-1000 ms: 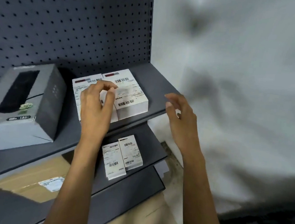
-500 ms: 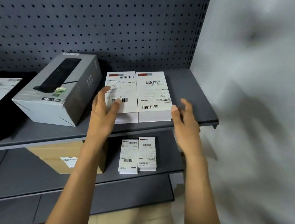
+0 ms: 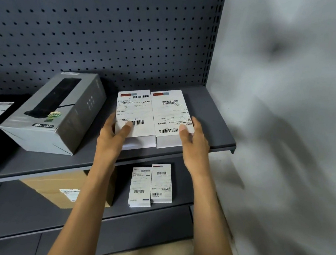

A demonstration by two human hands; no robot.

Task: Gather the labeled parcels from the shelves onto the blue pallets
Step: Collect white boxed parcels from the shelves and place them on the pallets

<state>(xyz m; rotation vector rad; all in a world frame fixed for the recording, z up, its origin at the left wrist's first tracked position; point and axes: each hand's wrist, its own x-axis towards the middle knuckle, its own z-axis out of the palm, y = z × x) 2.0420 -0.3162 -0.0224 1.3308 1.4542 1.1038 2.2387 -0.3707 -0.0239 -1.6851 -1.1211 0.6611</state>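
The grey shelf (image 3: 212,120) carried a large grey product box (image 3: 54,113) toward its left end and two white labelled parcels (image 3: 153,115) side by side near its front right corner, within easy reach. The left hand (image 3: 111,139) gripped the left parcel's outer edge and the right hand (image 3: 193,139) the right parcel's, likely squeezing the pair together to lift as one. Two smaller parcels (image 3: 151,184) waited on the shelf below.
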